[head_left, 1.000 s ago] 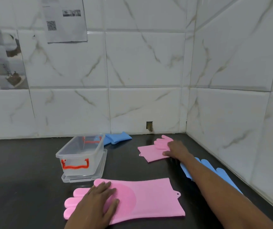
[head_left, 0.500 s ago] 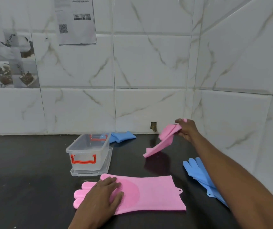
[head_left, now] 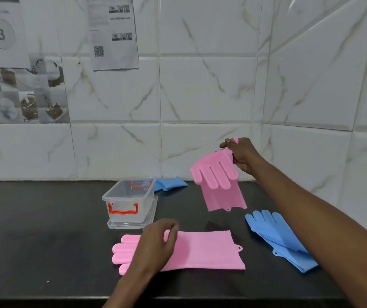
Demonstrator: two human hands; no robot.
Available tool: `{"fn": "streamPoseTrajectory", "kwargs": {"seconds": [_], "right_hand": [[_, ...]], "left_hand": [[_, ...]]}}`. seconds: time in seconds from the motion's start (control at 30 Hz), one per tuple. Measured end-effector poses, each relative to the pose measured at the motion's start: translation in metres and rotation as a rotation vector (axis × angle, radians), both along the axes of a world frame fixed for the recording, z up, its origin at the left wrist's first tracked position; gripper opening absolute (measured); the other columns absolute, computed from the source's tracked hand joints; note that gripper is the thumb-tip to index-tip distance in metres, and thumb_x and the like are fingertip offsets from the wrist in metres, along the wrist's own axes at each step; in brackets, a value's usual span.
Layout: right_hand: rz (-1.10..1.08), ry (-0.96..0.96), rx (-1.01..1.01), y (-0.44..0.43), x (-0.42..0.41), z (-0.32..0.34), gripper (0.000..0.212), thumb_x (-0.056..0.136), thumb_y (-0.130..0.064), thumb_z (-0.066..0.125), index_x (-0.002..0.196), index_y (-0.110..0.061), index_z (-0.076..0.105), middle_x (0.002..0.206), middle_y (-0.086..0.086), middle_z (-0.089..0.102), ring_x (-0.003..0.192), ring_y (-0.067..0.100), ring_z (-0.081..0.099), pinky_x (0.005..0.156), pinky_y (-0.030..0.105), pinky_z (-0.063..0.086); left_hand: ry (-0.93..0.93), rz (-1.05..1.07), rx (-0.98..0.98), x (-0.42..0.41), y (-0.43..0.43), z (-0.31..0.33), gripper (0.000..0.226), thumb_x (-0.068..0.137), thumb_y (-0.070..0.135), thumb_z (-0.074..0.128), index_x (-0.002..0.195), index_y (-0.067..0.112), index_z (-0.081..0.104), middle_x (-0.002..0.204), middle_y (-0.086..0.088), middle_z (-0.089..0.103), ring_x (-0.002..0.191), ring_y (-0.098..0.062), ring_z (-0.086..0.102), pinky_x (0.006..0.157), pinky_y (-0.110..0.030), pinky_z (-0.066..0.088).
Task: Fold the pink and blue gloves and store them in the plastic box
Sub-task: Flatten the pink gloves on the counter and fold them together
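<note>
You have a black countertop [head_left: 44,230] under everything. On it sits the clear plastic box [head_left: 129,200] with red handles, resting on its lid [head_left: 133,224]. Just behind the box lies a folded blue glove [head_left: 170,183]. In front of the box, a pink glove [head_left: 202,250] lies flat. Well right of the box, another blue glove [head_left: 275,236] lies flat.
</note>
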State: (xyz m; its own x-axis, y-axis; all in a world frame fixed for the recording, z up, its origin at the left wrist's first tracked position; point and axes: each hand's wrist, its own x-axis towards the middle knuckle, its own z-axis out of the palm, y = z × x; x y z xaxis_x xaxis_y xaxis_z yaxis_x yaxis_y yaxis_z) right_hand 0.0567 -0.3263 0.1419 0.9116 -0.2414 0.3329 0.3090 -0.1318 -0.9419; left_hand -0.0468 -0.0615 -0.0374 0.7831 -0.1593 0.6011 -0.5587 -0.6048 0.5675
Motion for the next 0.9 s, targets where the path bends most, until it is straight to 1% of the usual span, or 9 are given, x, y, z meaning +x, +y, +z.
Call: {"fn": "streamPoseTrajectory", "kwargs": {"seconds": [0.07, 0.13, 0.2, 0.27, 0.43, 0.53, 0.63, 0.77, 0.9], "right_hand": [[0.093, -0.025, 0.078, 0.009, -0.012, 0.004, 0.028, 0.100, -0.015, 0.050, 0.107, 0.010, 0.061, 0.109, 0.027, 0.063, 0.097, 0.034, 0.064, 0.093, 0.048, 0.053], [0.267, -0.064, 0.165, 0.016, -0.028, 0.005, 0.027, 0.099, -0.018, 0.052, 0.106, 0.006, 0.061, 0.105, 0.031, 0.066, 0.093, 0.035, 0.068, 0.086, 0.044, 0.058], [0.462, -0.070, 0.155, 0.021, -0.044, 0.002, 0.032, 0.098, -0.024, 0.053, 0.113, 0.004, 0.059, 0.104, 0.031, 0.069, 0.092, 0.034, 0.070, 0.082, 0.042, 0.059], [0.642, -0.029, 0.027, 0.022, -0.059, -0.008, 0.038, 0.098, -0.028, 0.053, 0.119, 0.003, 0.058, 0.110, 0.030, 0.068, 0.098, 0.036, 0.068, 0.086, 0.044, 0.056], [0.835, 0.060, -0.198, 0.000, -0.089, -0.038, 0.055, 0.092, -0.041, 0.059, 0.121, 0.005, 0.059, 0.118, 0.034, 0.063, 0.108, 0.042, 0.065, 0.094, 0.042, 0.053], [0.463, -0.038, 0.012, -0.021, -0.093, -0.034, 0.054, 0.086, -0.047, 0.064, 0.108, 0.002, 0.066, 0.107, 0.032, 0.067, 0.085, 0.030, 0.073, 0.083, 0.040, 0.059], [0.164, 0.069, -0.160, -0.036, -0.088, -0.027, 0.055, 0.083, -0.048, 0.068, 0.104, 0.002, 0.067, 0.107, 0.028, 0.069, 0.085, 0.027, 0.072, 0.076, 0.037, 0.059], [0.243, 0.318, -0.195, -0.021, -0.091, -0.021, 0.066, 0.072, -0.059, 0.073, 0.106, -0.002, 0.068, 0.101, 0.014, 0.071, 0.090, 0.029, 0.069, 0.077, 0.038, 0.058], [0.253, 0.173, -0.103, 0.001, -0.092, 0.002, 0.037, 0.076, -0.015, 0.079, 0.106, 0.004, 0.068, 0.093, 0.011, 0.070, 0.085, 0.025, 0.065, 0.079, 0.037, 0.052]], "left_hand": [[0.376, -0.231, -0.388, 0.003, -0.026, 0.020, 0.035, 0.095, 0.055, 0.046, 0.089, 0.030, 0.071, 0.088, 0.016, 0.075, 0.086, 0.001, 0.069, 0.083, -0.036, 0.055], [0.893, -0.600, -0.885, 0.017, -0.046, 0.037, 0.083, 0.086, 0.076, 0.032, 0.118, 0.006, 0.062, 0.111, -0.018, 0.072, 0.105, -0.032, 0.069, 0.099, -0.052, 0.049], [1.071, -0.908, -1.271, 0.029, -0.056, 0.049, 0.103, 0.080, 0.083, 0.031, 0.129, -0.005, 0.050, 0.127, -0.034, 0.058, 0.117, -0.049, 0.057, 0.106, -0.060, 0.037], [1.062, -1.017, -1.400, 0.032, -0.058, 0.065, 0.102, 0.078, 0.084, 0.036, 0.123, -0.005, 0.057, 0.124, -0.033, 0.058, 0.114, -0.048, 0.056, 0.105, -0.061, 0.036], [1.001, -0.991, -1.170, 0.022, -0.066, 0.091, 0.033, 0.087, 0.023, 0.055, 0.111, 0.001, 0.052, 0.088, -0.016, 0.058, 0.085, -0.027, 0.055, 0.088, -0.044, 0.048], [0.765, -0.715, -0.960, 0.025, -0.064, 0.087, 0.054, 0.080, 0.001, 0.066, 0.131, 0.000, 0.051, 0.118, -0.025, 0.060, 0.109, -0.041, 0.056, 0.101, -0.056, 0.044], [0.598, -0.631, -0.780, 0.025, -0.064, 0.091, 0.043, 0.085, -0.003, 0.062, 0.127, 0.006, 0.057, 0.116, -0.019, 0.064, 0.104, -0.037, 0.061, 0.092, -0.049, 0.053], [0.608, -0.686, -0.677, 0.023, -0.065, 0.096, 0.044, 0.081, 0.007, 0.069, 0.124, 0.014, 0.061, 0.115, -0.015, 0.067, 0.099, -0.032, 0.064, 0.086, -0.045, 0.056], [0.606, -0.705, -0.607, 0.023, -0.061, 0.099, 0.028, 0.078, 0.011, 0.071, 0.106, 0.012, 0.070, 0.099, -0.011, 0.072, 0.087, -0.026, 0.068, 0.079, -0.038, 0.058]]}}
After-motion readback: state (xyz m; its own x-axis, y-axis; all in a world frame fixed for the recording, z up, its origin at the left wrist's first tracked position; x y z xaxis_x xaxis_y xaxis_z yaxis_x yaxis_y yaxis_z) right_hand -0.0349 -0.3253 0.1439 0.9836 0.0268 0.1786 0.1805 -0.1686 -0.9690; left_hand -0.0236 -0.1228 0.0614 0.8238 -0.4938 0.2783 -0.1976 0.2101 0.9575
